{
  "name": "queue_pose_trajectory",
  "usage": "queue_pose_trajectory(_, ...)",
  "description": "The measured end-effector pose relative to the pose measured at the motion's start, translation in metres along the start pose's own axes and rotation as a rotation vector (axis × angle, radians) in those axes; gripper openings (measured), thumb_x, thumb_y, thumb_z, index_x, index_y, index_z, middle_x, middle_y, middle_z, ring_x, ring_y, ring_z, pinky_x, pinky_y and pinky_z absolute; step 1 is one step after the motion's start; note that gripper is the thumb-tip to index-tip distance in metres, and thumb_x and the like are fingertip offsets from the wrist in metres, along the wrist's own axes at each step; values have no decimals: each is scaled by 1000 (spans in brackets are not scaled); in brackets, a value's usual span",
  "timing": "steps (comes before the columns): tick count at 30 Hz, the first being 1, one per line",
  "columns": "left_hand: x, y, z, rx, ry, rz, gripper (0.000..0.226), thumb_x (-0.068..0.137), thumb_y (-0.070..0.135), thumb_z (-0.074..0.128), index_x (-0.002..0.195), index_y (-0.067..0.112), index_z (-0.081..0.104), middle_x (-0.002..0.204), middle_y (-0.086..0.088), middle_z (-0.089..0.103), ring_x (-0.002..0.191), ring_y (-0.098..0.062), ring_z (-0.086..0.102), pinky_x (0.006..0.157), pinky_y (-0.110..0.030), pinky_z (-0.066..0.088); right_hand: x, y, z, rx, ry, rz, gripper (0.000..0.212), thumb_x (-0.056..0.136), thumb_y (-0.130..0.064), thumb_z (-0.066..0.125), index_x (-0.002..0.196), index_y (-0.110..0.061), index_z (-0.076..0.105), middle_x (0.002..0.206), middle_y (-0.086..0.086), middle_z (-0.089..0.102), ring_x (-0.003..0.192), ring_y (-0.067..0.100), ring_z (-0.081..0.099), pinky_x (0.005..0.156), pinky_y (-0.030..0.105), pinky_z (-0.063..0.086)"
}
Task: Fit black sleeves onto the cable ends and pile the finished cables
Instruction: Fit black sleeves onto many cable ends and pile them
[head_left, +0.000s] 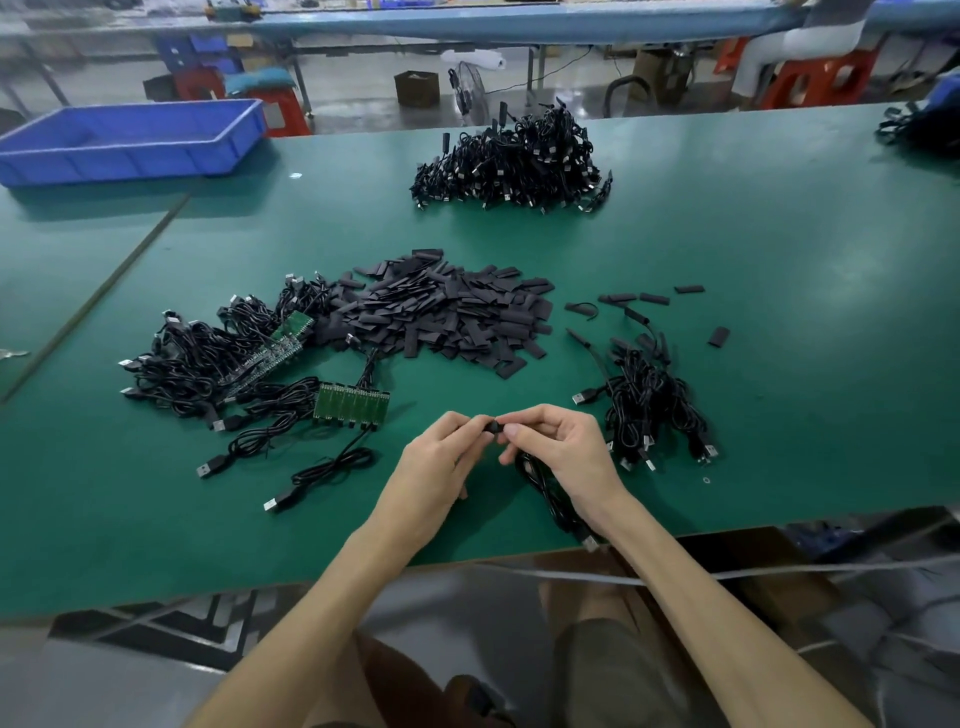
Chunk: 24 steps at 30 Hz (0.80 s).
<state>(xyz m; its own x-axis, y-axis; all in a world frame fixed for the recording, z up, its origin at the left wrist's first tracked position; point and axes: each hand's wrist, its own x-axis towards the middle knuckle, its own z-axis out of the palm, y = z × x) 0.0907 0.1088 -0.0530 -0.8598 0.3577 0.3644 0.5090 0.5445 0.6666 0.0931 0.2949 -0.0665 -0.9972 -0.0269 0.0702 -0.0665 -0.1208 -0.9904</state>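
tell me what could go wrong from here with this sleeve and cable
1. The sleeve, pinched by the left hand, is tiny; it could slip or go on crooked over the end held in the right hand.
2. The cable trails under the right hand with its plug at the table edge; it may slide off and tug the end free.
3. Loose sleeves lie beside the right pile; they could get mixed in.

The green table (727, 270) carried a blue tray (130, 140) far left, a sleeve heap (441, 312) mid-table and cable piles (511, 161) around it.
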Motion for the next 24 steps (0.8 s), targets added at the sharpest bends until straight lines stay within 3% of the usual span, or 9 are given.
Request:
queue_pose_trajectory(2, -1, 7, -1, 94, 4, 59, 24, 104, 15, 55, 119, 2, 69, 98, -5, 62, 62, -14, 47, 60, -33, 51, 0, -1, 0, 13, -8, 8, 8, 90, -12, 74, 94, -16, 81, 84, 13, 79, 73, 22, 76, 75, 21, 57)
queue_pose_trajectory(5, 0, 10, -2, 149, 21, 74, 22, 102, 12, 58, 116, -1, 69, 96, -10, 64, 75, -25, 59, 70, -40, 51, 1, 0, 0, 3, -21, 20, 9, 89, -16, 74, 92, -20, 81, 84, 13, 79, 76, 23, 77, 79, 22, 57)
queue_pose_trajectory(10, 0, 8, -2, 143, 23, 70, 22, 102, 10, 59, 116, -2, 70, 95, -12, 64, 79, -28, 62, 73, -42, 52, -1, 0, 0, -9, -25, 11, 9, 90, -18, 74, 93, -23, 81, 83, 11, 79, 77, 23, 77, 79, 22, 57)
queue_pose_trajectory(16, 2, 2, -2, 51, 17, 31, 19, 102, 10, 59, 113, 1, 70, 91, -4, 62, 57, -4, 47, 66, -23, 43, -1, -2, 0, -9, -40, 0, 13, 94, -12, 74, 93, -23, 81, 86, 12, 79, 75, 21, 76, 79, 21, 56)
queue_pose_trajectory(20, 6, -7, -3, -173, -13, -99, 17, 100, 5, 60, 106, 14, 74, 80, -2, 65, 44, -9, 55, 55, -17, 46, -1, -2, 1, 12, -55, -3, 4, 92, -15, 76, 93, -17, 79, 86, 14, 78, 71, 20, 74, 71, 19, 55)
queue_pose_trajectory(24, 7, -13, -4, -357, -40, -141, 24, 97, 5, 64, 105, 25, 75, 77, 2, 66, 46, -18, 59, 55, -22, 50, 1, 0, 1, 14, -42, 0, 23, 86, -26, 77, 95, -6, 73, 83, 14, 77, 68, 20, 73, 73, 23, 56)
